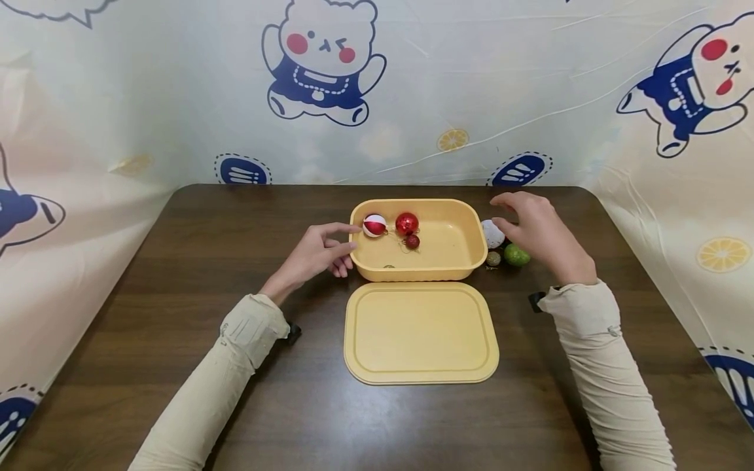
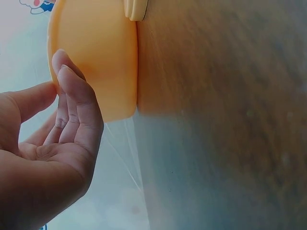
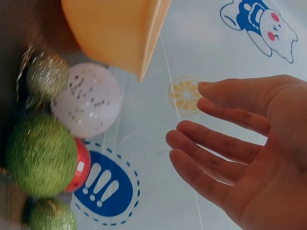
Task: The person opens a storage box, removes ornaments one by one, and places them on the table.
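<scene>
My left hand [image 1: 323, 252] is at the left end of a yellow plastic box [image 1: 418, 275], thumb and forefinger touching its rim a little apart. In the left wrist view, the other fingers curve loosely beside the box's outer wall. Inside the box lie a red-and-white striped ball ornament [image 1: 374, 226], a shiny red ball [image 1: 407, 224] and a small dark red glitter ball [image 1: 412, 242]. My right hand [image 1: 542, 229] holds nothing, raised with fingers spread above a white speckled ball [image 3: 88, 100] and a green glitter ball [image 3: 41, 155] right of the box.
A flat yellow lid [image 1: 421, 333] lies on the brown table [image 1: 283, 412] just in front of the box. Beside the white ball sits a small gold ball [image 1: 493, 259]. A red ornament [image 3: 82, 165] shows partly behind the green one. A printed cloth [image 1: 194, 78] hangs behind.
</scene>
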Demonstrator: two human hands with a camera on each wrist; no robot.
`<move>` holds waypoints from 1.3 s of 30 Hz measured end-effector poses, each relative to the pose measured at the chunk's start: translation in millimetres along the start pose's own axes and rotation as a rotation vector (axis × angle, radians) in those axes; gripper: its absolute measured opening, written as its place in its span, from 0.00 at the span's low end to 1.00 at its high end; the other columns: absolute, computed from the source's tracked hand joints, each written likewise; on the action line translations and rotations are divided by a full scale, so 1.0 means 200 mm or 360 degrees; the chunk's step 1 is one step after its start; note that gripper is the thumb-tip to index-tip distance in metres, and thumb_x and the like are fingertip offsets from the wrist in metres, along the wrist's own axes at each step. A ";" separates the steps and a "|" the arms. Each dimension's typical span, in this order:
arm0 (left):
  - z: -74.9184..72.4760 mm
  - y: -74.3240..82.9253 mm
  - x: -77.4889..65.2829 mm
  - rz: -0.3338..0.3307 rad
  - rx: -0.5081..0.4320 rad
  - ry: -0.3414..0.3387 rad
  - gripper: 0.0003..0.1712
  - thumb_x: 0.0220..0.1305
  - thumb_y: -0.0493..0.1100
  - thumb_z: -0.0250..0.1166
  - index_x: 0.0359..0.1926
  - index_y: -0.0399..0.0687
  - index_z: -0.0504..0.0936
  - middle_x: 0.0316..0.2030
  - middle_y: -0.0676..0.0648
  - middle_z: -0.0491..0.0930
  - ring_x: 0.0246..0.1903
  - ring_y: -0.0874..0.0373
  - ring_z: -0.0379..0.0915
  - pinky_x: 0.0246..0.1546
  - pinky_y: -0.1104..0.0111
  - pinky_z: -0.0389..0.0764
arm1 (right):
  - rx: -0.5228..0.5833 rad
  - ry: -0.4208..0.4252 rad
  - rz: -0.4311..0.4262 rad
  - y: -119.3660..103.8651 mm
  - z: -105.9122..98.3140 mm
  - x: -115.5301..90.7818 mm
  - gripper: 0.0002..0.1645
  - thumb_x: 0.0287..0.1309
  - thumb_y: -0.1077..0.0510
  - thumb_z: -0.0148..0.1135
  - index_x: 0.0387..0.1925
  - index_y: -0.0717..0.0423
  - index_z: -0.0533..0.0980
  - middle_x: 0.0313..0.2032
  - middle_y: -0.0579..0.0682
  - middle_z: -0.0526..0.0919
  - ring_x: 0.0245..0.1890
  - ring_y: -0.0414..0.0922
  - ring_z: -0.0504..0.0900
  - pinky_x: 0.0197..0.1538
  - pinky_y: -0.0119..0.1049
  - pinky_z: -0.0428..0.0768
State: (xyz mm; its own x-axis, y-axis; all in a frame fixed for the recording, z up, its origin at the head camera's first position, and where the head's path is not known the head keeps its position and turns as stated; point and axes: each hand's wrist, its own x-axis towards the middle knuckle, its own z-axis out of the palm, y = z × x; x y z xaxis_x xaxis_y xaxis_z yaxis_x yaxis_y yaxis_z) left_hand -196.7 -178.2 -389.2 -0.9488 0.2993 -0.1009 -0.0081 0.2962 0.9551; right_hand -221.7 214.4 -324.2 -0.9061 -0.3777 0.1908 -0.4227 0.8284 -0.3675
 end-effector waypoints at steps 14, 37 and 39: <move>0.00 0.00 0.00 0.0006 0.0011 0.0000 0.23 0.71 0.37 0.62 0.64 0.39 0.74 0.24 0.36 0.82 0.18 0.52 0.78 0.22 0.63 0.84 | 0.0046 -0.0066 -0.0050 -0.13 0.06 0.09 0.19 0.65 0.63 0.63 0.55 0.66 0.77 0.52 0.63 0.81 0.51 0.57 0.80 0.54 0.55 0.79; 0.00 0.01 -0.01 -0.0016 0.0011 0.0005 0.23 0.71 0.37 0.62 0.65 0.40 0.74 0.24 0.36 0.82 0.18 0.51 0.78 0.22 0.64 0.84 | 0.0054 -0.0121 -0.0192 -0.24 0.23 0.21 0.19 0.64 0.62 0.65 0.56 0.64 0.78 0.51 0.61 0.82 0.51 0.57 0.80 0.56 0.53 0.79; 0.00 0.01 -0.01 -0.0020 0.0013 0.0004 0.23 0.71 0.37 0.62 0.65 0.40 0.74 0.24 0.36 0.82 0.18 0.51 0.78 0.22 0.64 0.84 | 0.0058 -0.0119 -0.0221 -0.25 0.24 0.23 0.19 0.64 0.62 0.65 0.55 0.65 0.78 0.51 0.61 0.82 0.51 0.57 0.80 0.56 0.52 0.79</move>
State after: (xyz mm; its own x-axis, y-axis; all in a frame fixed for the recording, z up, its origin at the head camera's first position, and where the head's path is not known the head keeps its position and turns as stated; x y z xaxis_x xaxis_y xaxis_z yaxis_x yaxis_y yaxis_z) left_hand -194.9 -177.2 -387.3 -0.9495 0.2930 -0.1121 -0.0175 0.3074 0.9514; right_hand -242.7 134.8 -341.2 -0.8373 -0.5183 0.1739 -0.5429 0.7512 -0.3754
